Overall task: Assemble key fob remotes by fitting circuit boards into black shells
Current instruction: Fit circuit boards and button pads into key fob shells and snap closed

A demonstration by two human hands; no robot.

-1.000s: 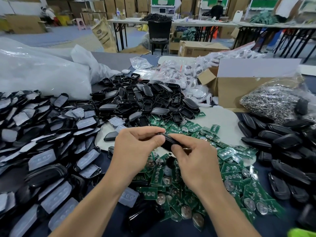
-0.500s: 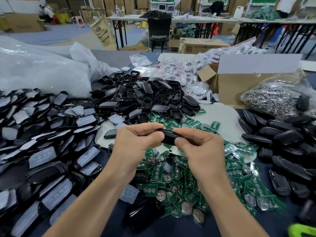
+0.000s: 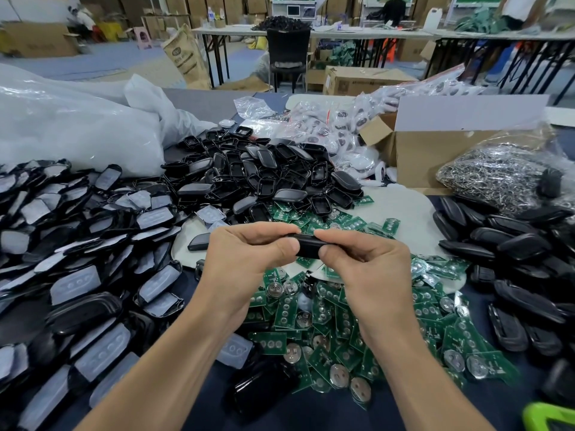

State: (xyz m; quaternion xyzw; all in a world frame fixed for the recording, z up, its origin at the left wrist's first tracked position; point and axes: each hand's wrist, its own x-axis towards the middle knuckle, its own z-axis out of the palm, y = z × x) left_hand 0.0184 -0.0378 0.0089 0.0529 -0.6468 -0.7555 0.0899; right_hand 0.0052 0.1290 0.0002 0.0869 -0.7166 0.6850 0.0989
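Observation:
Both hands hold one black key fob shell (image 3: 308, 245) level in the air at the middle of the view. My left hand (image 3: 249, 256) pinches its left end between thumb and fingers. My right hand (image 3: 364, 262) pinches its right end the same way. Most of the shell is hidden by my fingers, and I cannot tell whether a board sits inside it. Below the hands lies a heap of green circuit boards (image 3: 326, 325) with round silver battery clips. A pile of empty black shells (image 3: 264, 178) rises behind the hands.
Black shell halves with pale rubber button pads (image 3: 77, 244) cover the left. Closed black fobs (image 3: 513, 269) lie in rows on the right. Behind stand a cardboard box (image 3: 435, 157), a bag of metal rings (image 3: 504, 175), bagged white parts (image 3: 336, 129) and a large white plastic sack (image 3: 68, 126).
Both hands have lifted the shell a little and turned it from tilted to level. My right fingers have moved from under its end to pinching it.

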